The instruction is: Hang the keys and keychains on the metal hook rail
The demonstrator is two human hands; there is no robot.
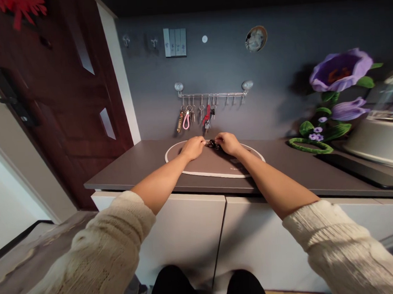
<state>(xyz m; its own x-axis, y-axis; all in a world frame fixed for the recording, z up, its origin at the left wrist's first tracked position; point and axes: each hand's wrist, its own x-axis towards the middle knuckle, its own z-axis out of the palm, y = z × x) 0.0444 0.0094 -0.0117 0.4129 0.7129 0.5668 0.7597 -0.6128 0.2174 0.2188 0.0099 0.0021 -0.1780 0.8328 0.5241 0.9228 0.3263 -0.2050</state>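
Note:
Over the back part of an oval brown mat (200, 166) with a white rim, my two hands face each other. Between them is a small bunch of dark keys (212, 144), partly covered by my fingers. My right hand (227, 143) is closed on the black part of the bunch. My left hand (193, 148) pinches at its other end, where a thin metal piece shows; the exact grip is too small to make out. Just behind, a clear hook rail (213, 94) on the wall holds several keys, a pink strap (186, 120) and a red cord (207, 113).
The mat lies on a grey-brown countertop (125, 161) above white cabinet doors (183, 222). To the right stand purple fabric flowers (340, 71) and a cream appliance (377, 137) on a black tray. A dark red door (58, 93) is at the left.

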